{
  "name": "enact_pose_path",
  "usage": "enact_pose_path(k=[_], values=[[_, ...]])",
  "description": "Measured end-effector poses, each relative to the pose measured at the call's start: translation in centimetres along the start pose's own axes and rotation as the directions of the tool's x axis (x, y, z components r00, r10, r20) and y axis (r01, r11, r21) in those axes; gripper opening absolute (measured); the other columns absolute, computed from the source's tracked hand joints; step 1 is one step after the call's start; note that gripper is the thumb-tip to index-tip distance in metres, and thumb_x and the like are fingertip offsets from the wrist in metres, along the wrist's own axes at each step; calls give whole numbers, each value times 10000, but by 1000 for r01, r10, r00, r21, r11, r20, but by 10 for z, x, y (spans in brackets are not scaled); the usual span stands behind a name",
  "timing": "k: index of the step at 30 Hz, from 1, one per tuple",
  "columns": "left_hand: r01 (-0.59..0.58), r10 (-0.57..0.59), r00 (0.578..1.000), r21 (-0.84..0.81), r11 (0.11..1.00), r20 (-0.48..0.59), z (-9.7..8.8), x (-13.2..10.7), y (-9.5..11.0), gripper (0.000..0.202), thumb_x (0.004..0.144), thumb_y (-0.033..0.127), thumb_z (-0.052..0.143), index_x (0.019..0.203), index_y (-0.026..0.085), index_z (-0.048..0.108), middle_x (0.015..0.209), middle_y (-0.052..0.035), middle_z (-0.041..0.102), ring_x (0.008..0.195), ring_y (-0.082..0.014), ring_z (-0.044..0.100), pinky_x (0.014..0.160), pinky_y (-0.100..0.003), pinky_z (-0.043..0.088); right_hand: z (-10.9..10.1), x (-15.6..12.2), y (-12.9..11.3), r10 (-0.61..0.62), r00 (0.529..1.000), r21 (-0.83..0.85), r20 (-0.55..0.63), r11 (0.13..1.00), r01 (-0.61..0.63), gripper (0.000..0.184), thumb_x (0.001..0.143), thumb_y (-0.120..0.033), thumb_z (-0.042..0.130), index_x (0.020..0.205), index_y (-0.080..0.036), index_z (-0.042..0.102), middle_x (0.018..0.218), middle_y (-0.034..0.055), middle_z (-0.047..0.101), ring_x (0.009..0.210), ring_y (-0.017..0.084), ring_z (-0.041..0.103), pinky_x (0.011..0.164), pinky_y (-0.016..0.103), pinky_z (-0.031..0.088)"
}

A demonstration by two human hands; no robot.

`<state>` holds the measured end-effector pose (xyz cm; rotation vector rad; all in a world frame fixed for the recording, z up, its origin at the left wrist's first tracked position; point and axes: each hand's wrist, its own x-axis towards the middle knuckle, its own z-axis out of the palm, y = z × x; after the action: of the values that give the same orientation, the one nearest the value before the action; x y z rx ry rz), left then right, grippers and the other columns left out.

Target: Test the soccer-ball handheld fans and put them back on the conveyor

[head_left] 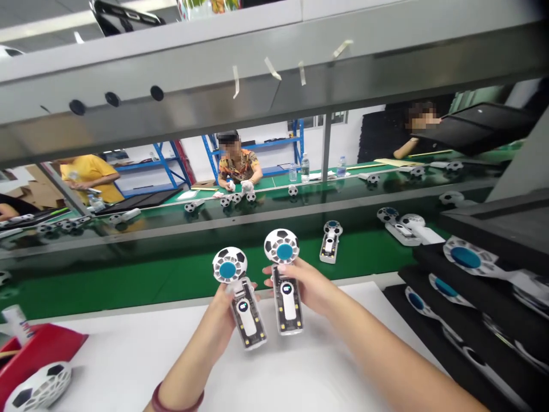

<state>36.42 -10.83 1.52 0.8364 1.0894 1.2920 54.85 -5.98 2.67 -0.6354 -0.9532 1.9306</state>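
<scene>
Two-handed hold at centre frame

At centre frame I have two handheld fans up over the white surface [128, 366], each with a soccer-ball-patterned head, a teal hub and a clear handle showing a small lit display. My left hand [221, 315] is closed around the handle of the left fan [247, 312], with its head tilted up and to the left. My right hand [306, 286] is closed around the handle of the right fan [286, 300], whose head points almost straight up. The two fans are just beside each other, not touching. A dark red beaded bracelet [176, 399] circles my left wrist.

Just past them, a third fan [329, 243] lies on the green conveyor belt [171, 286], with two more [405, 226] toward the right. Black trays [465, 257] holding more fans fill the right edge of the frame. At lower left there is a red holder [38, 349], with a white soccer-ball fan head [40, 389] beside it.

Across the belt at upper centre, a co-worker [235, 166] in a patterned shirt and white gloves handles more fans. A grey metal shelf [214, 74] crosses the top of the frame.
</scene>
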Motion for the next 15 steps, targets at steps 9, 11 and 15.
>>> enact_pose_path(k=[9,11,15], values=[[-61,87,974,126,990,-209,15,21,-10,663,633,766,477,763,127,595,623,-80,631,598,-227,600,515,-295,450,-1,3,10,-226,940,-100,-255,973,207,623,587,-754,558,669,-137,569,542,48,585,509,157,557,478,241,394],[-142,186,962,217,966,-200,14,19,-21,641,648,742,499,825,134,596,747,-105,657,761,-277,621,599,-323,474,-8,2,19,-311,908,-158,-282,948,276,635,514,-751,623,709,-149,570,606,57,616,564,193,589,523,276,432],[-302,359,928,369,879,-98,7,16,-48,587,664,647,599,1020,184,542,1097,-113,609,1122,-311,498,901,-362,413,-34,-2,39,-422,873,-256,-244,897,362,624,467,-655,739,843,-185,572,883,75,657,851,254,613,775,368,469]])
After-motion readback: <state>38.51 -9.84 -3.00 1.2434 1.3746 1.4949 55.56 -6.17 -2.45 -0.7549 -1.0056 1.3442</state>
